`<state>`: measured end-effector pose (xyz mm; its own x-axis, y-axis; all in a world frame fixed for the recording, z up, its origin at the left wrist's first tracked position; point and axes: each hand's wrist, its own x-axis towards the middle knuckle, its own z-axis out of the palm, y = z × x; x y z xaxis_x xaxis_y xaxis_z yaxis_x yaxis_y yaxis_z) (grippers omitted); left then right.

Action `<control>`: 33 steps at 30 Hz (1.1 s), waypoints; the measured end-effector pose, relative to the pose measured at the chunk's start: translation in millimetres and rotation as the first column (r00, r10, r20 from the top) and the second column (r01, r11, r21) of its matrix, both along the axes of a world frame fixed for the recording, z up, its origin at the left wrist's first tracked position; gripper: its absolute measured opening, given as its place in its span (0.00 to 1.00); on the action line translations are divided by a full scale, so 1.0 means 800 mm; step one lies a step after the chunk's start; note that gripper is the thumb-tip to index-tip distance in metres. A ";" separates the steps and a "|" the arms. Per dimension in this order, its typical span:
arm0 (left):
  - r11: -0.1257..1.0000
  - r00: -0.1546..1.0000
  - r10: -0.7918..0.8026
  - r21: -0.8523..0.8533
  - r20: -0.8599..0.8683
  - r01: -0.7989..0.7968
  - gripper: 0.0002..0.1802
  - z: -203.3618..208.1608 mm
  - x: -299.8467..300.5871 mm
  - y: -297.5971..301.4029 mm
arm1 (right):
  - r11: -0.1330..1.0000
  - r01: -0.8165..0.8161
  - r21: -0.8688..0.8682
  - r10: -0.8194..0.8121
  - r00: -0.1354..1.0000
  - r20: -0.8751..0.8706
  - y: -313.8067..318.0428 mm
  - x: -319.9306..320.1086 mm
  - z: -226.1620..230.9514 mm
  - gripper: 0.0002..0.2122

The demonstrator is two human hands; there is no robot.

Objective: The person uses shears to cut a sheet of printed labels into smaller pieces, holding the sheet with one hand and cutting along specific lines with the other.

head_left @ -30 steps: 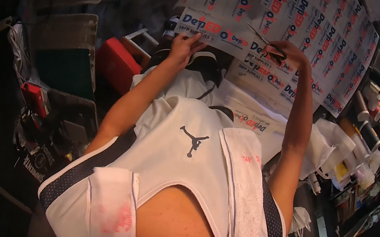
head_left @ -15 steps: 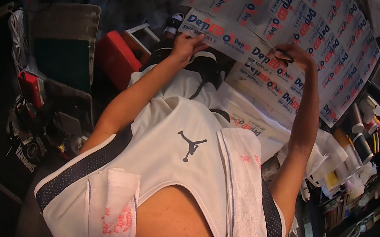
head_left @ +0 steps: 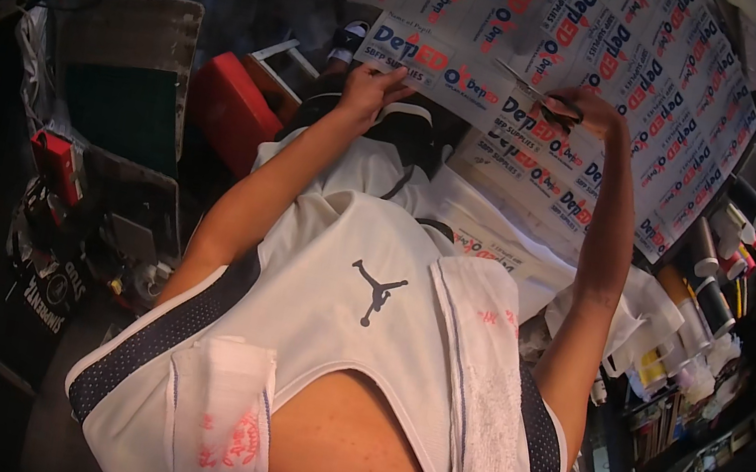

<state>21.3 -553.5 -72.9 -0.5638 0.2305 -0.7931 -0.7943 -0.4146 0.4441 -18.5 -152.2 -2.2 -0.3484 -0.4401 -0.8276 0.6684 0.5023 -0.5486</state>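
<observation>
white cloth (head_left: 485, 376) with red marks is hanging over both shoulders, nearest the camera, and a white sleeveless jersey (head_left: 324, 257) with dark mesh side panels is showing between its ends. beyond the chest, white sheeting (head_left: 499, 207) is lying over the lap area, and a second printed sheet (head_left: 535, 175) is resting above it, partly tucked beneath a larger one. the left hand (head_left: 367, 96) is closing its thumb and fingers on the near edge of a printed strip (head_left: 441, 60), close to the strip's left end. the right hand (head_left: 594, 114) is curling around the dark handles of a pair of scissors (head_left: 529, 84), whose blades are pointing up and left over the paper; how far apart they are standing, i cannot tell. the strip's upper edge is running toward those blades, and the large printed sheet (head_left: 658, 109) is spreading farther out, past both hands. a red case (head_left: 235, 115) is sitting left of the left forearm, while rolls (head_left: 704, 248) and yellow pencils (head_left: 743, 293) are crowding the far right
</observation>
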 end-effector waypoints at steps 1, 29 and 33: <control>1.000 1.000 0.003 0.006 0.002 -0.003 0.12 0.000 0.000 -0.001 | 1.000 0.001 0.000 -0.001 1.000 0.000 0.001 0.001 -0.003 0.33; 1.000 0.999 -0.006 -0.009 0.037 0.006 0.14 0.005 -0.011 -0.004 | 0.992 -0.082 -0.100 0.066 0.986 -0.153 -0.012 -0.021 -0.029 0.23; 1.000 1.000 0.008 0.008 0.026 -0.008 0.14 0.006 -0.010 -0.006 | 0.992 -0.077 -0.105 0.059 0.985 -0.162 -0.018 -0.021 -0.031 0.22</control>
